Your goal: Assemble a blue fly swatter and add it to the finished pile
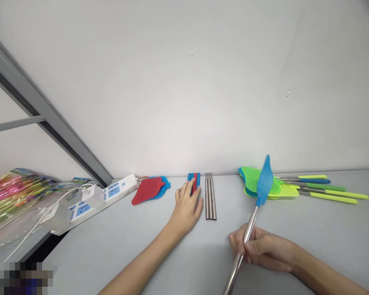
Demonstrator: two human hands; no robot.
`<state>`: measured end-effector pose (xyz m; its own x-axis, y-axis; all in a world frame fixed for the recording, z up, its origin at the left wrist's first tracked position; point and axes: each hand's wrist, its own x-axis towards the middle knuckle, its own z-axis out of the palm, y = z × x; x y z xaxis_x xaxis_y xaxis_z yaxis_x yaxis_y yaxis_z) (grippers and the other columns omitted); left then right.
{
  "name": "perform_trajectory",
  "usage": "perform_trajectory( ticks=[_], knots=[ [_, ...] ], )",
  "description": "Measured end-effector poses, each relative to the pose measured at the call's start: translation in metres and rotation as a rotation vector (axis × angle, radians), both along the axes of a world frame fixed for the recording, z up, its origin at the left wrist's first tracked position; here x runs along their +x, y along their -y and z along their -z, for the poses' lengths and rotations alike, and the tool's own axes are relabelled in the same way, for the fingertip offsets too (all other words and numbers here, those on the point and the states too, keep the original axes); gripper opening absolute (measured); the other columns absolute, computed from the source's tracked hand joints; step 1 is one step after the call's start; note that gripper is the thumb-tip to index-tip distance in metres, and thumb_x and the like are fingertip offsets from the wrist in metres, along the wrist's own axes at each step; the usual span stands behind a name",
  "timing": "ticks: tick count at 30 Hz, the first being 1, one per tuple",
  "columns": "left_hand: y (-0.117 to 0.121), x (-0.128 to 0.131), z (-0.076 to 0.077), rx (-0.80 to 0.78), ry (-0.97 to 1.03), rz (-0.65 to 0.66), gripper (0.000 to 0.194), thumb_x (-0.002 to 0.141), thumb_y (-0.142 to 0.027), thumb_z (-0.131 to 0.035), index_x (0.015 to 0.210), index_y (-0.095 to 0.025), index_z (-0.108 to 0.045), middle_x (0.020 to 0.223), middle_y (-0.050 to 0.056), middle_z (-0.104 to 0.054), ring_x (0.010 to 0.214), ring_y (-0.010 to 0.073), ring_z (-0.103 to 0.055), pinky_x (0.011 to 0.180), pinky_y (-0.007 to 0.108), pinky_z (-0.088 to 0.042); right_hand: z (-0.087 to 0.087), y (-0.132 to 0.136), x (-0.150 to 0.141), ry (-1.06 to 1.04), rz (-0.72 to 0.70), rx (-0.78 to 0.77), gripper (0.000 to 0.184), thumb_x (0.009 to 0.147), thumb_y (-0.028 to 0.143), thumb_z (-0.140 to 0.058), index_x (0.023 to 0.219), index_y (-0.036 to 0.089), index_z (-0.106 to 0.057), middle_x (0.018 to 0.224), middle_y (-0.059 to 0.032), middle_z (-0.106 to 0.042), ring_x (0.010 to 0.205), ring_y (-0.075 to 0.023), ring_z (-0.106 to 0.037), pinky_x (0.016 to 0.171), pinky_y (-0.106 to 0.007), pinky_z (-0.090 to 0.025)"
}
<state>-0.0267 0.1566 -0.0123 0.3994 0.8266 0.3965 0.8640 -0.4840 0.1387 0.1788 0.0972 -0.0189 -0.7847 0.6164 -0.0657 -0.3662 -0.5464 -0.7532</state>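
Note:
My right hand [258, 250] is closed round the metal rod of a fly swatter [251, 223]. Its blue head [265, 180] points up and away, and the rod's lower end runs out of the bottom of the view. My left hand [187, 207] reaches over a row of blue and red handle sleeves [198, 178], fingers spread and fingertips on or just above them. Partly hidden under that hand, the sleeves lie side by side. Several bare metal rods [210, 198] are lined up just right of my left hand.
Red [147, 191] and blue swatter heads [165, 188] are stacked at left. Swatters with green heads [258, 176] and yellow, green and blue handles [335, 198] lie at right. A power strip [110, 192], cables and plastic-wrapped colourful items [12, 192] occupy the far left. A wall backs the table.

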Motion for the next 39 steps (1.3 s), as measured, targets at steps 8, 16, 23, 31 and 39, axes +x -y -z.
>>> perform_trajectory(
  ticks=[8,16,23,31,39],
  knots=[
    [0.005,0.002,-0.005,-0.002,0.034,-0.047,0.023,0.083,-0.02,-0.032,0.083,-0.02,-0.055,0.099,0.006,-0.051,0.092,0.0186,-0.042,0.077,0.038,-0.024,-0.002,0.002,-0.002,0.094,0.012,0.1,0.013,0.068,0.02,-0.06,0.074,0.01,-0.066,0.066,-0.0034,-0.05,0.06,-0.0094,-0.047,0.059,-0.024,-0.034],
    [0.005,0.001,-0.002,-0.016,0.02,-0.07,0.025,0.084,-0.021,-0.03,0.095,-0.021,-0.052,0.089,0.005,-0.05,0.081,0.0168,-0.044,0.071,0.033,-0.026,-0.006,0.005,-0.002,0.092,0.068,0.139,0.011,0.07,0.019,-0.058,0.075,0.012,-0.066,0.067,-0.0033,-0.05,0.062,-0.0107,-0.049,0.058,-0.025,-0.036],
    [0.007,-0.001,-0.004,-0.062,0.017,-0.016,0.028,0.084,-0.023,-0.028,0.104,-0.02,-0.048,0.08,0.005,-0.052,0.077,0.017,-0.047,0.07,0.031,-0.029,-0.006,0.006,-0.005,0.153,0.088,0.16,0.012,0.071,0.02,-0.057,0.076,0.012,-0.065,0.065,-0.003,-0.048,0.062,-0.0109,-0.047,0.058,-0.025,-0.037],
    [0.004,-0.004,0.0,-0.076,0.048,0.023,0.027,0.083,-0.022,-0.031,0.091,-0.022,-0.057,0.073,0.003,-0.054,0.071,0.0158,-0.05,0.068,0.029,-0.034,-0.003,0.006,-0.011,0.234,0.11,0.111,0.018,0.072,0.022,-0.055,0.081,0.008,-0.063,0.06,-0.0033,-0.047,0.059,-0.0101,-0.045,0.056,-0.024,-0.036],
    [0.005,-0.006,-0.004,-0.108,0.252,-0.007,0.028,0.081,-0.026,-0.032,0.094,-0.025,-0.057,0.071,0.002,-0.056,0.068,0.0162,-0.05,0.067,0.03,-0.038,-0.005,0.007,-0.012,0.213,0.156,0.097,0.015,0.071,0.021,-0.057,0.078,0.01,-0.064,0.062,-0.0039,-0.048,0.058,-0.0106,-0.046,0.056,-0.025,-0.037]
  ],
)
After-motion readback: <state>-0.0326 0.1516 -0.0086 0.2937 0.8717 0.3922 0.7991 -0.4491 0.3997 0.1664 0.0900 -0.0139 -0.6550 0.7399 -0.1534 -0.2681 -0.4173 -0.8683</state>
